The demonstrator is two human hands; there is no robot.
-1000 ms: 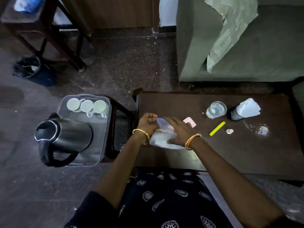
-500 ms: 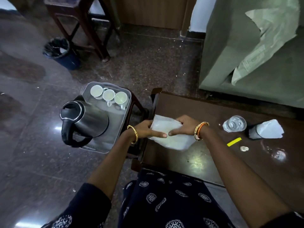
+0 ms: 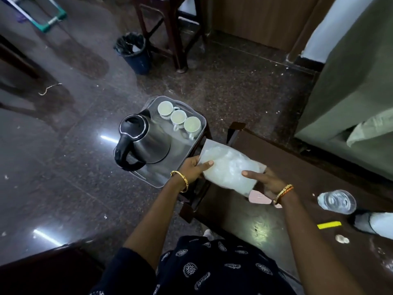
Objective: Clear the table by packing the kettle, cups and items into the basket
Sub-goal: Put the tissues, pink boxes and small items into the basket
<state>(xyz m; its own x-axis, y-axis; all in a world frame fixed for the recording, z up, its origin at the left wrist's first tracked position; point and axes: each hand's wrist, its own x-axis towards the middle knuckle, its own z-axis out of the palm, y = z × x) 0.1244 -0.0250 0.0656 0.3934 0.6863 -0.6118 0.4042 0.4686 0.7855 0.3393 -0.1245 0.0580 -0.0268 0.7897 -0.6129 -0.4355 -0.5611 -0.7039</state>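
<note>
Both my hands hold a white plastic packet (image 3: 228,167) above the left end of the dark wooden table (image 3: 302,188). My left hand (image 3: 194,168) grips its left edge and my right hand (image 3: 264,182) its right end. To the left, a clear grey basket (image 3: 196,141) on a small stool holds a steel kettle (image 3: 146,141) with a black handle and three white cups (image 3: 178,118) in a row. On the table lie a pink item (image 3: 259,198) under the packet, a glass of water (image 3: 337,202), a yellow stick (image 3: 328,225), a small coin-like piece (image 3: 342,239) and a dark bottle wrapped in white (image 3: 376,222).
A blue waste bin (image 3: 134,53) with a black liner stands by a wooden stool (image 3: 170,28) at the back. A green sofa (image 3: 350,92) borders the table on the far right. Dark polished floor lies to the left.
My hands have lifted the packet off the table and carried it left toward the basket, uncovering the pink item. The view has swung left.
</note>
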